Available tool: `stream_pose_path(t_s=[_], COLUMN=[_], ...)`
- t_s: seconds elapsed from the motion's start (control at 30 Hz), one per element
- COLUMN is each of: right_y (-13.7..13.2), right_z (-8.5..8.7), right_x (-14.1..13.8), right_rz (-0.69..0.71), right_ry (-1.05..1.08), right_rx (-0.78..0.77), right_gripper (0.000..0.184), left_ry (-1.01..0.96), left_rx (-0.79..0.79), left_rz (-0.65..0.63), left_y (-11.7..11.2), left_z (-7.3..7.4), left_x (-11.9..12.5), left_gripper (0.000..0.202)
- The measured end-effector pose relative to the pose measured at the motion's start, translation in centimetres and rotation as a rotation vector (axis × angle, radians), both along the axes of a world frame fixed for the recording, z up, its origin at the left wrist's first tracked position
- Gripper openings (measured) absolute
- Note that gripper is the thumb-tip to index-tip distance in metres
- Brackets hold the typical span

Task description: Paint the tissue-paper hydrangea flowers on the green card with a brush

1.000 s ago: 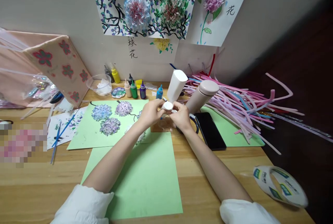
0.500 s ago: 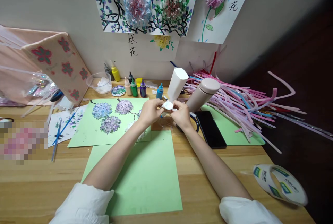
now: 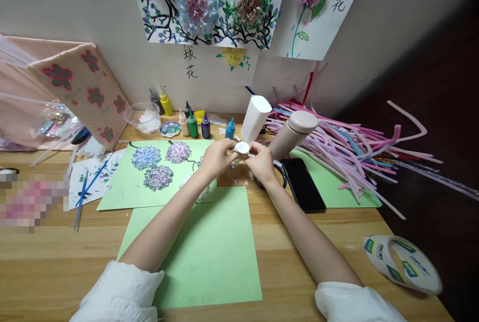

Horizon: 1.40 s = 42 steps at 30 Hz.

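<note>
Both hands meet above the far middle of the table, around a small white object with a round, pale face [image 3: 242,148]; its kind is not clear. My left hand [image 3: 219,158] pinches it from the left with bent fingers. From the right, my right hand [image 3: 261,162] has thumb and fingers closed at its edge. A thin tip sticks up just behind it. Below my left forearm lies a plain green sheet [image 3: 220,252]. Another green sheet [image 3: 119,187] to the left carries fluffy blue and purple flowers [image 3: 159,178], partly covered by my left hand and forearm.
Behind the hands stand paint bottles [image 3: 192,125], a white container [image 3: 255,118] and a beige flask [image 3: 294,132]. To the right lie a black phone [image 3: 304,185], pink fuzzy stems [image 3: 337,142] and a tape roll [image 3: 402,264]. Paintbrushes [image 3: 81,200] rest at left.
The white object has tilted slightly, so its round face shows more fully. Both hands stay in nearly the same place, and the camera view has shifted a little.
</note>
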State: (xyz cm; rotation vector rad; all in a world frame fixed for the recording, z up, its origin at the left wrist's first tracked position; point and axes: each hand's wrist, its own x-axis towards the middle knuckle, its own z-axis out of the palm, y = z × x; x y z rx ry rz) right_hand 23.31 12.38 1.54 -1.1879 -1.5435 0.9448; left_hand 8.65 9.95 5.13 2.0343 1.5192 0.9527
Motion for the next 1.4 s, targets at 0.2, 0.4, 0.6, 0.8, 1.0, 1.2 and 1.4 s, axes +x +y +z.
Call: stream_pose_path(t_s=[0.2, 0.4, 0.6, 0.8, 1.0, 1.2, 1.4], right_y=[-0.7, -2.0, -3.1, -3.1, -2.3, -3.0, -3.5], right_z=[3.3, 5.5, 5.4, 6.0, 5.3, 5.2, 4.8], right_x=[0.1, -0.3, -1.3, -0.7, 0.3, 0.0, -0.4], right_rz=[-0.176, -0.241, 0.032, 0.334, 0.312, 0.223, 0.193], right_ry=[0.37, 0.925, 1.035, 0.622, 0.171, -0.066, -0.086], right_rx=[0.044, -0.138, -0.443, -0.276, -0.021, 0.173, 0.238], right_gripper=[0.028, 0.033, 0.031, 0.036, 0.031, 0.026, 0.024], left_ry=[-0.226, -0.309, -0.544, -0.503, -0.367, -0.376, -0.365], left_rx=[0.046, -0.004, -0.054, 0.083, 0.096, 0.077, 0.09], left_rz=[0.008, 0.032, -0.226, -0.093, -0.073, -0.001, 0.002], left_y=[-0.2, -0.7, -1.4, -1.6, -1.9, -1.9, -2.1], left_z=[2.7, 3.6, 3.3, 4.0, 4.8, 4.8, 5.0], left_x=[-1.9, -2.3, 0.9, 0.0, -0.6, -0.6, -0.7], left_gripper=[0.03, 0.026, 0.036, 0.029, 0.016, 0.016, 0.015])
